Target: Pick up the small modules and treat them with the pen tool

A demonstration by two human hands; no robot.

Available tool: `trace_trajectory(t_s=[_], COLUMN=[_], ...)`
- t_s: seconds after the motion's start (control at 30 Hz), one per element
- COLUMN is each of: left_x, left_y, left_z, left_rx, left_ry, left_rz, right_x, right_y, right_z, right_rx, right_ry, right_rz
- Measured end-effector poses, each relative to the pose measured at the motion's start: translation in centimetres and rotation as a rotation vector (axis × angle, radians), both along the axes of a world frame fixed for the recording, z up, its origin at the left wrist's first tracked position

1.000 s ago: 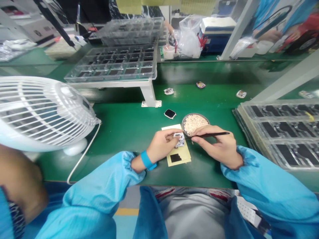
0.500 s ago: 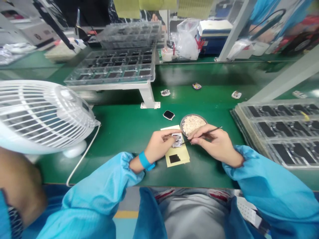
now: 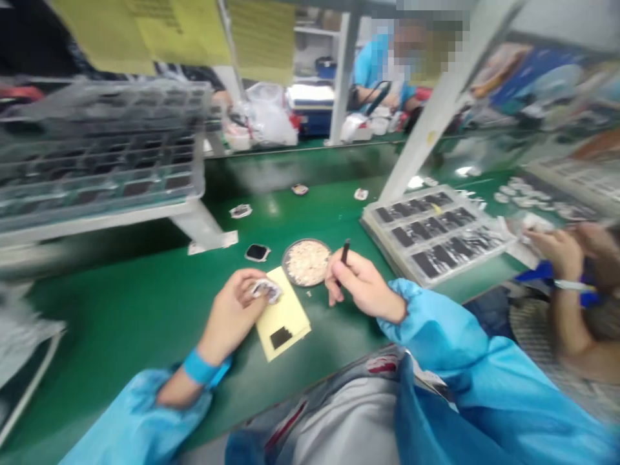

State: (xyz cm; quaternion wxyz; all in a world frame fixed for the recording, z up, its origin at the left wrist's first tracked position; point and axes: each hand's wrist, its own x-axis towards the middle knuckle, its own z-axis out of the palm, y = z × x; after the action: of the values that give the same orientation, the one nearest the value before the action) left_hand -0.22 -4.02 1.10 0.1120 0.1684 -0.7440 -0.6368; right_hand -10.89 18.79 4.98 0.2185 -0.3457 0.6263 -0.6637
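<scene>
My left hand (image 3: pixel 235 310) is closed round a small white-framed device part (image 3: pixel 266 290), over the upper left edge of a yellow paper pad (image 3: pixel 285 310). A black patch (image 3: pixel 280 337) lies on the pad's lower part. Right of the pad, my right hand (image 3: pixel 357 281) grips a thin dark tool (image 3: pixel 345 250), now nearly upright. Between the hands and a little farther off sits a round dish (image 3: pixel 307 262) full of small pale pieces. A watch-like part with a black screen (image 3: pixel 257 252) lies left of the dish.
Clear trays with dark parts (image 3: pixel 436 236) stand at the right; more trays (image 3: pixel 97 165) rest on a raised shelf (image 3: pixel 203 223) at the left. Small parts (image 3: pixel 241 211) lie farther back. Another person's hands (image 3: pixel 557 248) are at the far right, and a person sits behind.
The view has swung to the right. My right hand has drawn away from the device part and tipped the tool upright. My left hand still holds the part, now tilted.
</scene>
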Motion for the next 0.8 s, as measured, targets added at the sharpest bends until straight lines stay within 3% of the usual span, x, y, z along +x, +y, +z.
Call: trace_trajectory(t_s=[0.1, 0.17, 0.27, 0.33, 0.4, 0.43, 0.6, 0.7, 0.8], left_x=[-0.2, -0.1, 0.2, 0.2, 0.0, -0.2, -0.8, -0.6, -0.5], left_y=[-0.1, 0.1, 0.4, 0.6, 0.9, 1.0, 2.3, 2.6, 2.7], left_z=[0.3, 0.8, 1.8, 2.2, 2.5, 2.5, 3.2, 3.9, 4.4], left_rx=[0.018, -0.002, -0.104, -0.162, -0.168, -0.156, -0.049, -0.036, -0.019], left_ry=[-0.04, -0.09, -0.207, -0.273, -0.288, -0.279, -0.243, -0.255, -0.244], left_rz=[0.002, 0.009, 0.02, 0.016, -0.001, -0.014, -0.075, -0.119, -0.154], right_x=[-0.5, -2.2, -6.4, -9.4, -11.7, -12.4, -13.9, -14.1, -14.0], right_y=[3.5, 7.3, 14.7, 19.5, 23.3, 24.6, 27.2, 27.5, 26.3], right_z=[1.8, 3.5, 5.7, 6.1, 5.5, 4.9, 3.0, 4.3, 6.6], right_rx=[0.129, 0.27, 0.656, 0.988, 1.246, 1.297, 1.192, 1.29, 1.332], right_ry=[0.171, 0.344, 0.599, 0.635, 0.617, 0.588, 0.522, 0.539, 0.602], right_rz=[-0.299, -0.529, -0.838, -0.968, -1.008, -0.988, -0.781, -0.721, -0.762])
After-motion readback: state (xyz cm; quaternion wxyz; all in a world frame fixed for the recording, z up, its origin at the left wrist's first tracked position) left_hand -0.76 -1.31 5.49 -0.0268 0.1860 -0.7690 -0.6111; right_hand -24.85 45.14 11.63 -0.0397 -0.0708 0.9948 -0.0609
